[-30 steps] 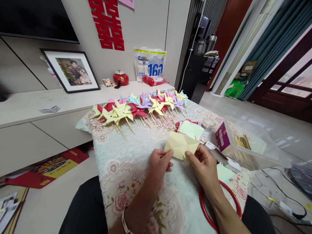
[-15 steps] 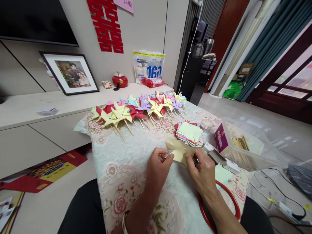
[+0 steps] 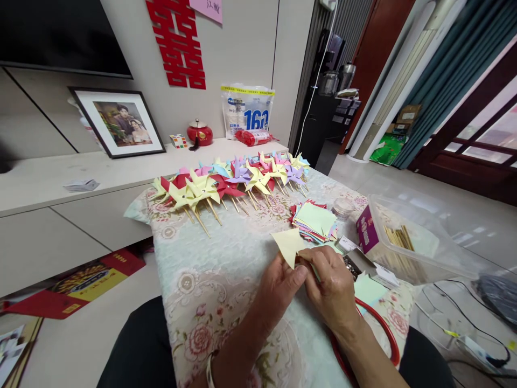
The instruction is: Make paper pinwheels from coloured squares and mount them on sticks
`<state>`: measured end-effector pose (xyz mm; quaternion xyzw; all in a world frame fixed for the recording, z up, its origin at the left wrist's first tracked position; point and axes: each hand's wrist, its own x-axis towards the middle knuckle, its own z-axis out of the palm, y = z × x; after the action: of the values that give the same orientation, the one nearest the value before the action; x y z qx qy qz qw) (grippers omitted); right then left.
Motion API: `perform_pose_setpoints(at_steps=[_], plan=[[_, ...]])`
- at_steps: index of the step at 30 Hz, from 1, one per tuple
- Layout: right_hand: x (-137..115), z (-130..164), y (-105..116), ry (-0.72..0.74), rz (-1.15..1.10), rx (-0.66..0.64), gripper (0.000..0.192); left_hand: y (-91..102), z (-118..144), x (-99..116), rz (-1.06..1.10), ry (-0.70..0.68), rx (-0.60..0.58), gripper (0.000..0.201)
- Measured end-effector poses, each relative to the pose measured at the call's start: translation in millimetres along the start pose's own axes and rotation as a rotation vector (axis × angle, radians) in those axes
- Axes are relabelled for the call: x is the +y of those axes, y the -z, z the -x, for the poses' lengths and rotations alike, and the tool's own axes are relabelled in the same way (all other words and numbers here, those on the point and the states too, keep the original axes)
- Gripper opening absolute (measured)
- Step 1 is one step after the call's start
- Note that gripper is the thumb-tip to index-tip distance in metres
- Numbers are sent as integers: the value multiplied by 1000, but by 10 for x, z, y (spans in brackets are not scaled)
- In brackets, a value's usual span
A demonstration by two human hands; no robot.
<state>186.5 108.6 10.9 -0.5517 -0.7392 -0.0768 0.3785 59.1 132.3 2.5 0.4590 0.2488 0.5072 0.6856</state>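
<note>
Left hand (image 3: pixel 283 280) and right hand (image 3: pixel 329 283) close together over floral tablecloth (image 3: pixel 210 280), both pinching folded yellow paper (image 3: pixel 288 245); one corner points up-left. Stack of coloured paper squares (image 3: pixel 315 221) just beyond. Row of finished pinwheels (image 3: pixel 230 180) at far edge. Clear plastic box (image 3: pixel 407 242) with wooden sticks to right. Red hoop (image 3: pixel 379 328) near right wrist.

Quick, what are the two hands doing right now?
Left hand: closed, pinching the yellow paper.
Right hand: closed, pinching the same yellow paper from the other side.
</note>
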Motion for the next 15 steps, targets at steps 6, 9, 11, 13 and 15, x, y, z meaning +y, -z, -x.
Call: perform_pose_setpoints(at_steps=[6,9,11,13,15], plan=[[-45,-11,4,52,-44,-75,19,9,-18,-67,219,35,117,36],[-51,-16,0,55,-67,-134,17,52,-33,-75,272,108,245,29],[-54,-16,0,62,-85,-181,16,91,-44,-58,274,132,313,30],[-55,-15,1,71,-107,-224,20,149,-48,-35,262,159,357,32],[-54,-14,1,73,-121,-253,24,224,-38,-15,238,191,393,31]])
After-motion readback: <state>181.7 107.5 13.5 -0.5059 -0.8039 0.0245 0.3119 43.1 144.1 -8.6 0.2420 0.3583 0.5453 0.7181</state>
